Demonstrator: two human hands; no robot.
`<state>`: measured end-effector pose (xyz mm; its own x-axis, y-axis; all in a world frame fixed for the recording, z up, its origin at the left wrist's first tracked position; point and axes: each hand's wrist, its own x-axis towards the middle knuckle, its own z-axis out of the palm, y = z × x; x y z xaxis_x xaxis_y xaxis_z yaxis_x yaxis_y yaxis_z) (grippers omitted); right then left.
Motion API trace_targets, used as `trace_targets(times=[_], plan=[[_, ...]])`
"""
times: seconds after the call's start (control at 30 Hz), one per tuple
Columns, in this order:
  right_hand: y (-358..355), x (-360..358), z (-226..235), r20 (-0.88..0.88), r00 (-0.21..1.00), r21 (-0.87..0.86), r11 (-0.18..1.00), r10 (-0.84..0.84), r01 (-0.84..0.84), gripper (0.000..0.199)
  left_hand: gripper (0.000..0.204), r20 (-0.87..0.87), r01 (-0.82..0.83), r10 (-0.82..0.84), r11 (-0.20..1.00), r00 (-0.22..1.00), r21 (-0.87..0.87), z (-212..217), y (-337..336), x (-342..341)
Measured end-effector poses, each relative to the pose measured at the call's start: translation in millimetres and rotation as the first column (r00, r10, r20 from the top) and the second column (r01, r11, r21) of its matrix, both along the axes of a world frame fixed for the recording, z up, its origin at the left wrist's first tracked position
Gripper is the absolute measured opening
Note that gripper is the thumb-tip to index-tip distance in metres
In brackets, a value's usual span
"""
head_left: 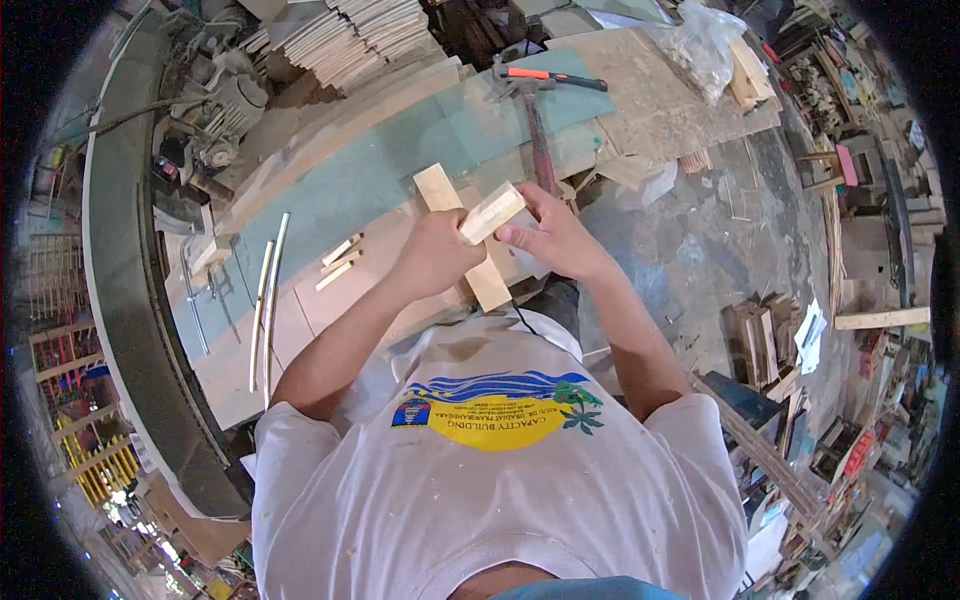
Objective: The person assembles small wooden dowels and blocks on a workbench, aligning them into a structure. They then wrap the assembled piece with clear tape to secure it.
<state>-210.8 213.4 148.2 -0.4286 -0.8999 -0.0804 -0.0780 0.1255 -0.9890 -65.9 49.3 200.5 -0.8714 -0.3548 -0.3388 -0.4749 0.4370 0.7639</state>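
Both my hands meet over the front of the workbench around a short, pale wooden block [492, 213]. My left hand [438, 250] grips the block's near left end, fingers curled round it. At the other end, my right hand [553, 236] holds it with the thumb on the near side and the fingers behind. Beneath the block a longer flat wooden piece [489, 284] runs crosswise; its far end shows past my left hand. Whether the two pieces are joined is hidden. Right of the far end, a hammer [540, 145] with a dark red handle lies on the bench.
An orange-and-black-handled tool [555, 76] lies across the hammer's head. Several short sticks [341, 262] and long thin strips [268, 300] lie on the workbench [385, 165] to the left. Stacked wood [360, 45] stands at the back; a clear plastic bag [698, 48] sits far right.
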Motion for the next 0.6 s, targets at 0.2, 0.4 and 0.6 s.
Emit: trace_targets(times=[0.2, 0.4, 0.6], plan=[[8, -9, 18, 0.118, 0.982, -0.071, 0.988, 0.147, -0.139, 0.069, 0.012, 0.158, -0.063, -0.05, 0.768, 0.986, 0.638, -11, 13, 6], [15, -17, 20, 0.238, 0.939, -0.02, 0.968, 0.248, -0.251, 0.07, 0.014, 0.138, -0.003, -0.233, 0.5, 0.963, 0.866, -32, 2, 3], [20, -16, -5, 0.197, 0.962, 0.031, 0.98, 0.188, -0.198, 0.062, 0.034, 0.155, 0.161, -0.191, 0.97, 0.969, 0.184, -12, 14, -5]])
